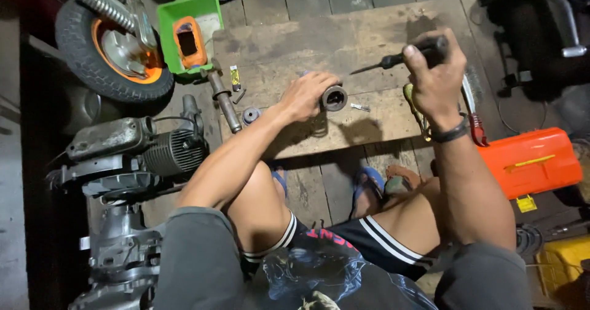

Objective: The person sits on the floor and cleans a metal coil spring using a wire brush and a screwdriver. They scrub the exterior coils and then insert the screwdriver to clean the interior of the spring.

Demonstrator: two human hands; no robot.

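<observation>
Your left hand (305, 95) grips 1 dark metal cylinder (335, 98) on the wooden board (319, 39); your right hand (437, 76) clenches 1 black-handled screwdriver (402, 58) above it

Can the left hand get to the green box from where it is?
Probably yes. The left hand is busy holding a round metal part, but only bare board and a few small bits lie between it and the green box.

Lighting: dim overall, brightest on the wooden board (344, 45) at centre. Hard shadows fall toward the board's near edge. Left edge nearly black. Slight motion blur; wide-angle stretching at corners.
</observation>
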